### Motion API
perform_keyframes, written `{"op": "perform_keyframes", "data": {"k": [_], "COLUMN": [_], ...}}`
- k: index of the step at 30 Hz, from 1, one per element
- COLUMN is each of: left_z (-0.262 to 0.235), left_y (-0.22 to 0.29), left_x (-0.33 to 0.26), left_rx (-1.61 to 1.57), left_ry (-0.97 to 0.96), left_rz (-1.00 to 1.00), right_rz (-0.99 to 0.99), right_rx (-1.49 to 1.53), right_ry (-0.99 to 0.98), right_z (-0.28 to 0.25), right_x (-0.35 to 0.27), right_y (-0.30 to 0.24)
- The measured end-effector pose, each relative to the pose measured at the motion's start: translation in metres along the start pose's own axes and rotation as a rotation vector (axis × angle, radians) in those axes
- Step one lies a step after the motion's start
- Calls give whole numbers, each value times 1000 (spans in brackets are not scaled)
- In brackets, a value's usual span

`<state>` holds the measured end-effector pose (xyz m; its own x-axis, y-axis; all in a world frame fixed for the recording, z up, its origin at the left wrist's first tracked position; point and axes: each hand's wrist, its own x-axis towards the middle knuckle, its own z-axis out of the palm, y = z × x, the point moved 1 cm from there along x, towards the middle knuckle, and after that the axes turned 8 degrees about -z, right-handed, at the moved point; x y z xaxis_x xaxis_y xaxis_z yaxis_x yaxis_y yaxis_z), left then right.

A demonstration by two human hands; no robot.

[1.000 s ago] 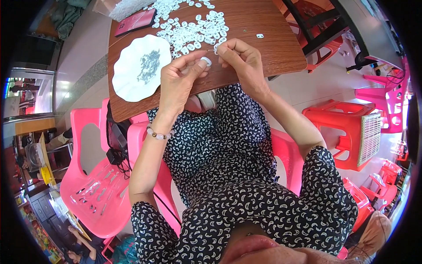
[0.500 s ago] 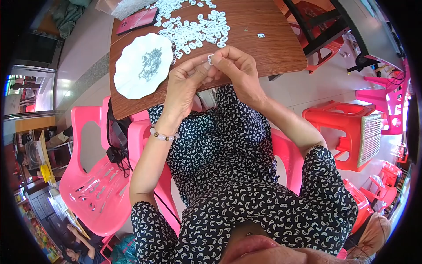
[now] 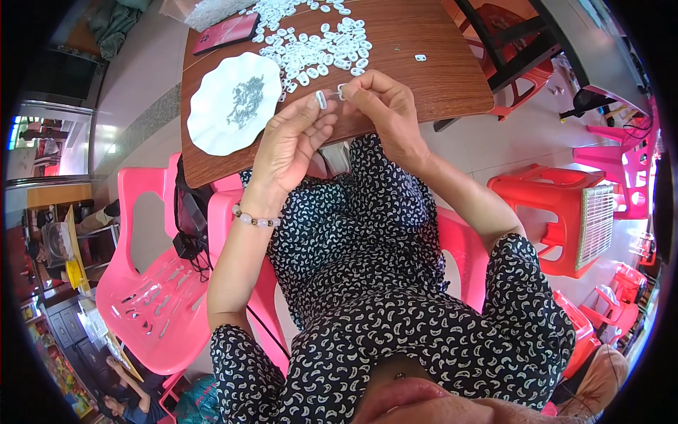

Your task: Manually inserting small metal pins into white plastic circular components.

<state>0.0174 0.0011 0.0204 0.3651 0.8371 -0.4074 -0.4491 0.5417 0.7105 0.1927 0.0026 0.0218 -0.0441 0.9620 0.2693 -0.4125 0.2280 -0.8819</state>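
Between the thumb and fingers of my left hand (image 3: pixel 291 141) is a small white oval plastic piece (image 3: pixel 321 99), held upright near the table's front edge. My right hand (image 3: pixel 390 116) pinches another small white piece (image 3: pixel 342 91) close beside it, with a narrow gap between the two. Something thin seems to stick out from the right piece, too fine to make out. Beyond my hands lies a loose spread of white two-holed oval pieces (image 3: pixel 323 70). To the left, a scalloped white plate (image 3: pixel 208 106) holds a heap of tiny grey metal bits (image 3: pixel 246 99).
The brown wooden table (image 3: pixel 438 92) carries a pink-red flat box (image 3: pixel 226 33) at its far left and one stray white piece (image 3: pixel 421 58) on the right. A pink chair (image 3: pixel 152 318) stands at my left, a red stool (image 3: pixel 540 205) at my right.
My hands have drawn slightly apart; the left has shifted a little left and its fingers have loosened. A white piece now shows in each hand, where they met closely before.
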Motion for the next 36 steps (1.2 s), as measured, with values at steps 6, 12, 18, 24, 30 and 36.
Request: {"op": "perform_keyframes", "data": {"k": [6, 12, 18, 24, 30, 36], "left_z": [-4, -5, -5, -6, -3, -5], "left_y": [0, -1, -2, 0, 0, -1], "left_x": [-2, -2, -2, -2, -3, -1], "left_rx": [-25, -22, -27, -15, -6, -1], "left_ry": [-41, -13, 4, 6, 9, -10], "left_rz": [-30, -19, -13, -10, -9, -16], "right_rz": [54, 6, -6, -10, 8, -17], "right_rx": [-136, -208, -232, -265, -259, -267], "right_ry": [-25, -22, -21, -10, -11, -25], "right_z": [0, -1, -1, -3, 0, -1], "right_x": [-3, -2, -3, -2, -3, -3], "right_y": [-3, -2, -1, -2, -6, -2]}}
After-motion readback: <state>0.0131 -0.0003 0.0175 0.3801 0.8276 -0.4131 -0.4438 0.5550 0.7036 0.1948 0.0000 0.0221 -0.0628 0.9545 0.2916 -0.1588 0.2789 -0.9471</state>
